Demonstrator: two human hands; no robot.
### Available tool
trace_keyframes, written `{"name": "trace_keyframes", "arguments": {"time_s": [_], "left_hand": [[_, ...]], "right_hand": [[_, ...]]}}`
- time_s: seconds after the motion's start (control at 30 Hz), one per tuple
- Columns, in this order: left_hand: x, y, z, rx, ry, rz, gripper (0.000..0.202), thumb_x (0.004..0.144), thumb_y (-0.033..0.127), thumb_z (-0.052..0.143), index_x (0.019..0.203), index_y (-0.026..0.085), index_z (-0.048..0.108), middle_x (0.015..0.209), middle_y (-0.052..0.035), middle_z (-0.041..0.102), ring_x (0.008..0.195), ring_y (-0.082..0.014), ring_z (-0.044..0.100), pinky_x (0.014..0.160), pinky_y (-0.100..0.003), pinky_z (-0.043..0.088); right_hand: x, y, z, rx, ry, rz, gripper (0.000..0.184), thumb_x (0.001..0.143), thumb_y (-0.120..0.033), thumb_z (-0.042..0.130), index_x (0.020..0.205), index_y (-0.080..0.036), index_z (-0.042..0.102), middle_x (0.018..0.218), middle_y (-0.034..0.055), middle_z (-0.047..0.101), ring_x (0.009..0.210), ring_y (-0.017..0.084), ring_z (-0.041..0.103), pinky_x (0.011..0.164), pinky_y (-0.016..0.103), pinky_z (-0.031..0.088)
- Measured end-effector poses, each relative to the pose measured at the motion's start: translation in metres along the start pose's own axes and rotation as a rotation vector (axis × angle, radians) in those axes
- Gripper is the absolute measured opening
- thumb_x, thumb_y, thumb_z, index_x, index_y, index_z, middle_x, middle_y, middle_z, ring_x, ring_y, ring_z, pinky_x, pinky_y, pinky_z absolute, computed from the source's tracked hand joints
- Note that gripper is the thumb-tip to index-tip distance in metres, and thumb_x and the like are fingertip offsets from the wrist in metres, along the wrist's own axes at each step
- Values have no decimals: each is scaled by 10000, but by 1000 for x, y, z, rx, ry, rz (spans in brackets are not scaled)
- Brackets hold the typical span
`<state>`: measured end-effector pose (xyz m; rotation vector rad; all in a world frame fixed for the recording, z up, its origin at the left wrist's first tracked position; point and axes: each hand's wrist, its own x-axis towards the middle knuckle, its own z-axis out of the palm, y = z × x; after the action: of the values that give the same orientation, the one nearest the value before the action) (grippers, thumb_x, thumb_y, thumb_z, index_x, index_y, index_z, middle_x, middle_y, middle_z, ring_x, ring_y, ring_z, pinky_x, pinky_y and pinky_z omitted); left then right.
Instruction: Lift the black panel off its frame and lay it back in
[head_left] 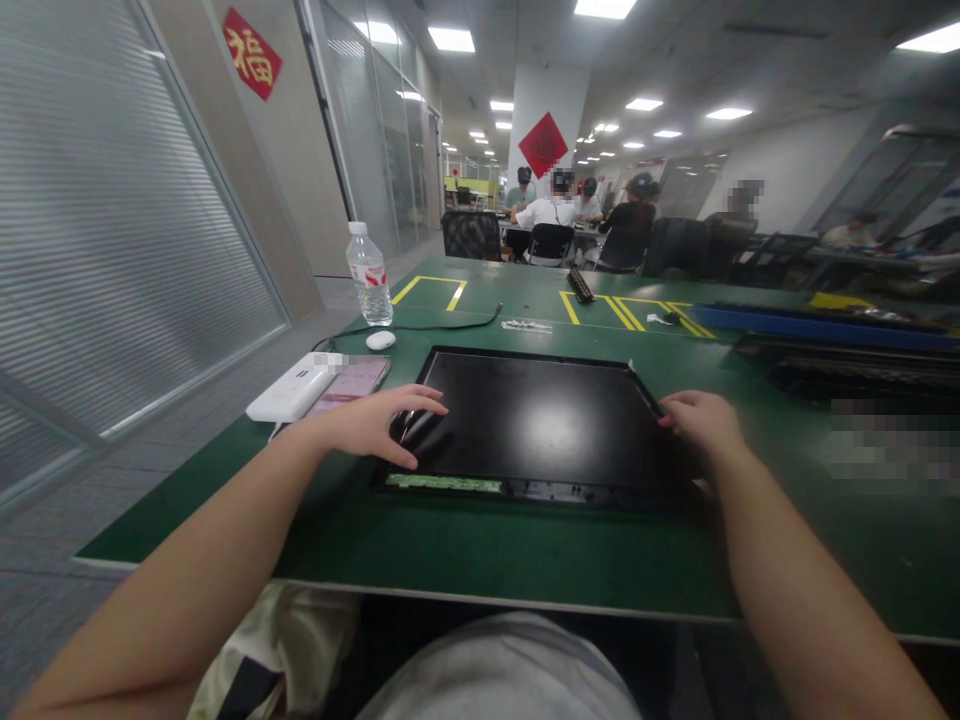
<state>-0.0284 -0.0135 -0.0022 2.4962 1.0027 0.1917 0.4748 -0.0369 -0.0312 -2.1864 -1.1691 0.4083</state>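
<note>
The screen (517, 415) lies face up on the desk (540, 550), straight ahead at twelve o'clock from the person, set in a thin black rim (517, 352). The left hand (375, 420) is spread at the screen's nine o'clock side, thumb and fingers apart and nothing gripped; whether its fingertips press on the surface is hard to tell. The right hand (705, 425) has its fingers curled in, seeming to pinch the rim at three o'clock.

The screen looks flat and stiff, probably fairly light for its breadth but awkward with one hand. Its face reflects the light and is likely smooth enough for fingers to slide; pressing on the middle could mark or crack it. The rim looks thin and might flex if pulled at one spot. The green circuit strip (444, 484) bared at seven o'clock seems the most delicate part, best left untouched. The safest hold would be by the outer edges at nine and three, both sides supported evenly.
</note>
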Motion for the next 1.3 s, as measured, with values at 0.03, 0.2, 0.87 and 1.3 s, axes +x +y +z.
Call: {"name": "trace_keyframes", "arguments": {"time_s": [0.03, 0.2, 0.87, 1.3], "left_hand": [[0, 1, 0, 3, -12, 4, 744, 726, 360, 830, 1419, 279, 574, 1608, -99, 434, 1442, -325, 452, 1156, -418, 389], [-1, 5, -1, 26, -37, 30, 776, 712, 288, 833, 1438, 276, 556, 1613, -107, 428, 1449, -328, 445, 1173, -426, 365], [-2, 9, 3, 105, 0, 104, 729, 697, 156, 779, 1391, 275, 588, 1663, -98, 351, 1488, -330, 395, 1186, -428, 367], [9, -14, 8, 94, 172, -109, 581, 900, 555, 558, 1350, 194, 622, 1554, -158, 480, 1398, -327, 500, 1170, -457, 383]], "right_hand": [[0, 0, 0, 0, 2, -1, 225, 770, -271, 605, 895, -181, 768, 682, 54, 749, 557, 178, 639, 599, 287, 495], [-1, -1, 0, -10, 1, -18, 240, 765, -268, 598, 904, -176, 771, 668, 52, 745, 538, 172, 627, 608, 289, 495], [-4, -3, 0, -42, 1, -18, 251, 785, -286, 588, 930, -180, 763, 690, 50, 749, 554, 171, 634, 581, 281, 471], [-4, -4, -1, -46, 4, -39, 280, 761, -274, 598, 959, -185, 775, 683, 42, 748, 580, 179, 650, 613, 280, 489]]}}
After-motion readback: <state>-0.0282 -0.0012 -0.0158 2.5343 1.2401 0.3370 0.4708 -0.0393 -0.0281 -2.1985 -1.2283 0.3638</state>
